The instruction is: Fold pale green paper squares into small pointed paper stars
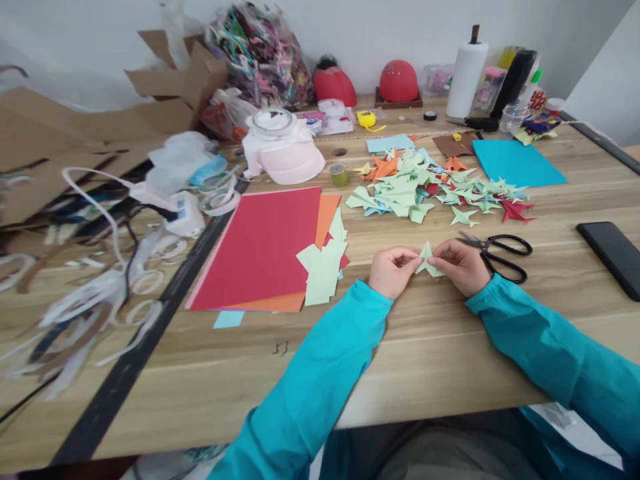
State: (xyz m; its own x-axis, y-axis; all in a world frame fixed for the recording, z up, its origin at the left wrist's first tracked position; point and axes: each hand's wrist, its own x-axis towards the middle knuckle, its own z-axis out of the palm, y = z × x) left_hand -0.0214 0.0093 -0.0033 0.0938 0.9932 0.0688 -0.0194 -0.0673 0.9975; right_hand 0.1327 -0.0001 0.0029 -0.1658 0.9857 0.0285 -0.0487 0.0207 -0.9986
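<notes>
A small pale green folded paper piece [429,261] sits low over the wooden table [435,353], pinched from both sides. My left hand [393,272] is closed on its left edge, and my right hand [461,265] is closed on its right edge. Both arms wear teal sleeves. Behind the hands lies a heap of folded paper shapes [425,187], mostly pale green with some orange, blue and red. Loose pale green paper squares [324,265] lie just left of my left hand.
Black scissors [497,254] lie right of my right hand; a black phone [613,257] lies farther right. Red and orange paper sheets [263,250] lie at left, a blue sheet [517,163] at back right. A paper towel roll [465,77], cardboard and white strips clutter the back and left.
</notes>
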